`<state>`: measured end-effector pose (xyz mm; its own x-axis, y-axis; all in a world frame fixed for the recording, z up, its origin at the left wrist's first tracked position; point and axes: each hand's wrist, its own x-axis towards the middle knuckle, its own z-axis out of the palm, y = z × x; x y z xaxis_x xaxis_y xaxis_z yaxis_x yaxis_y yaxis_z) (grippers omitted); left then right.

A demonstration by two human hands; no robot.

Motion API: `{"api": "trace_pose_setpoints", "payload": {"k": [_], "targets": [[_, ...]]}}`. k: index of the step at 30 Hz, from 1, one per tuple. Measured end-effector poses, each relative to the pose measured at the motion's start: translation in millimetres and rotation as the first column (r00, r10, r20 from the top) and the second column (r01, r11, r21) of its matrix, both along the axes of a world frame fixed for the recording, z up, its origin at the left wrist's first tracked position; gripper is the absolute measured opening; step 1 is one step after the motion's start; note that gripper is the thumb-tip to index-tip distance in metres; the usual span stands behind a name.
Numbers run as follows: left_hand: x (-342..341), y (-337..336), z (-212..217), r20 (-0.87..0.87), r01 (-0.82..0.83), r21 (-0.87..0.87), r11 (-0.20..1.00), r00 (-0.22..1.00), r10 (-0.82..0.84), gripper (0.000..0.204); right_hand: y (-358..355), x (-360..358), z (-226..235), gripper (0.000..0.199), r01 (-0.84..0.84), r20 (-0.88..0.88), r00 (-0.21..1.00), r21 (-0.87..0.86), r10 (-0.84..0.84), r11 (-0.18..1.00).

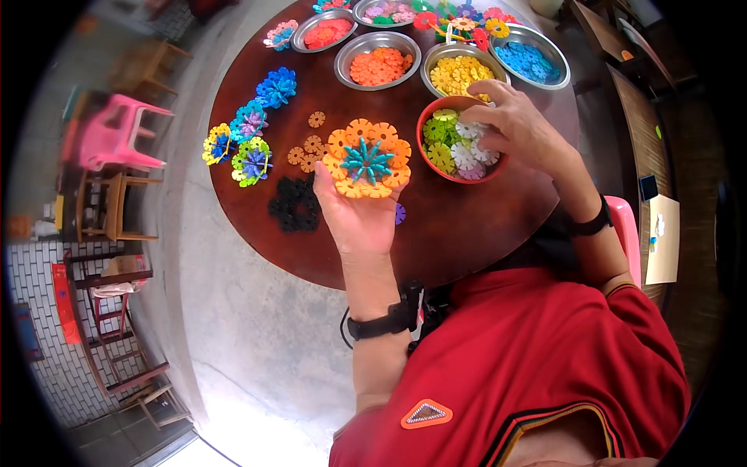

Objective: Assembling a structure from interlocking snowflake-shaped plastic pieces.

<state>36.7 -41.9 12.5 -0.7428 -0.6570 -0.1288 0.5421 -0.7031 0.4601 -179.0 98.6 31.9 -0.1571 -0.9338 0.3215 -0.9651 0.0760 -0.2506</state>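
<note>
One orange-and-teal plastic flower (367,159) sits gripped in the left hand (359,219) at mid-frame, just left of the red bowl (465,181), over which the nearer right hand (517,124) hangs half-curled, its hold unclear.

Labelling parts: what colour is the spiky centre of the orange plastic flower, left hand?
The spiky centre is teal, clearest in the head view.

No lettering or numbers can be read.
</note>
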Motion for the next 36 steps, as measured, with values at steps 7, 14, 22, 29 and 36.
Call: {"api": "trace_pose_setpoints", "payload": {"k": [7,14,22,29,36], "targets": [[-1,0,-2,0.022,0.012,0.049,0.999,1.0,-0.013,0.057,-9,-1,-7,0.024,0.066,-0.024,0.998,0.018,-0.065,0.998],[1,-2,-8,0.001,-0.031,0.08,0.996,1.0,0.031,0.056,-5,-4,-11,0.012,0.059,-0.016,0.998,-0.057,-0.06,0.997],[4,-5,-19,0.014,-0.128,0.127,0.984,0.992,0.127,0.055,10,-2,8,0.01,-0.002,0.009,1.0,-0.198,0.004,0.98],[1,0,-20,0.01,-0.074,0.17,0.983,0.997,0.073,0.048,14,13,4,0.012,-0.084,-0.019,0.996,-0.091,0.083,0.992],[4,-6,-28,0.002,-0.067,0.246,0.967,0.998,0.068,0.045,14,15,6,0.015,-0.112,0.041,0.992,-0.099,0.116,0.989]]}}
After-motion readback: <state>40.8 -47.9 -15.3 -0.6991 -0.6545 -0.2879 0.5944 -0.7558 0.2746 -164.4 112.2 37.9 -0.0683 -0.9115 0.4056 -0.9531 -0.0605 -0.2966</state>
